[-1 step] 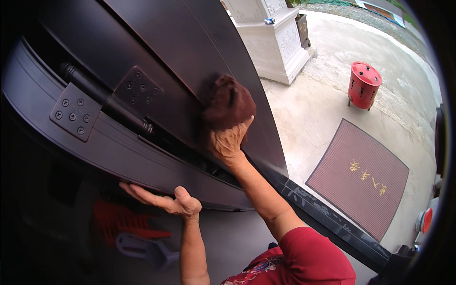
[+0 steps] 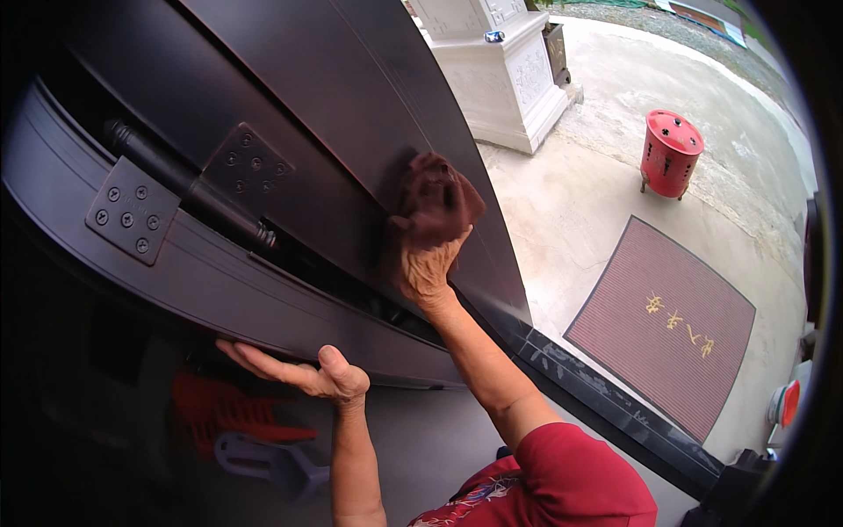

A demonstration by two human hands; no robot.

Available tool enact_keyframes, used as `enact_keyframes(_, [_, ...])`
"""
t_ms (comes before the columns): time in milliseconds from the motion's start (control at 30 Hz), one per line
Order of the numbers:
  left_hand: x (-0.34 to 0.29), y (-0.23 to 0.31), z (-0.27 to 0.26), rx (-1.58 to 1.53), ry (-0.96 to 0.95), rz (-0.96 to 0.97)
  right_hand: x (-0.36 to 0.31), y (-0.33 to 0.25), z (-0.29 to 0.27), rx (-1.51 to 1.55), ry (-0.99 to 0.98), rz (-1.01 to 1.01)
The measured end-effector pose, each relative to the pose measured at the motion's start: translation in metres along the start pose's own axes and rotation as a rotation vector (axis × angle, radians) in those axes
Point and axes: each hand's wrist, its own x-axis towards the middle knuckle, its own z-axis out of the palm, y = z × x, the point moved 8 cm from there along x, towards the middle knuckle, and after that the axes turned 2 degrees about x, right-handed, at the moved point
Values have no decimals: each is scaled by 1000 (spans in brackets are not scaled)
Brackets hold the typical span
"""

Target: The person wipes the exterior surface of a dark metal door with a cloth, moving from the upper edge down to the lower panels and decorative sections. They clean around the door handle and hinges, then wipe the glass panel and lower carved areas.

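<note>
My right hand point(image 2: 428, 270) presses a bunched dark brown cloth point(image 2: 436, 200) against the face of a dark door panel point(image 2: 325, 97). The cloth covers most of its fingers. Lower and to the left, my left hand point(image 2: 303, 369) rests with its fingers stretched out along the lower edge of the dark door frame point(image 2: 290, 316), thumb up, holding nothing. Between frame and panel sits a hinge point(image 2: 211, 206) with a thick round barrel. Its screwed plate point(image 2: 133, 211) lies on the frame.
A dark stone threshold point(image 2: 615, 408) runs toward the lower right. Outside lie a brown ribbed doormat point(image 2: 663, 325), a red metal bin on legs point(image 2: 671, 156) and a white pillar base point(image 2: 518, 83). In shadow below the frame are red point(image 2: 237, 413) and grey-purple plastic chairs point(image 2: 272, 461).
The cloth and my right hand have shifted slightly to the right on the panel, and the cloth's folds look different. My left hand stays at the frame's edge.
</note>
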Motion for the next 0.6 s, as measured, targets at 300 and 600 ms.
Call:
enact_keyframes(300, [3,8,5,4,-3,-5,-149,290,-54,14,146,782])
enact_keyframes(600, [0,6,4,43,5,13,-57,126,-1,-150,-171,256])
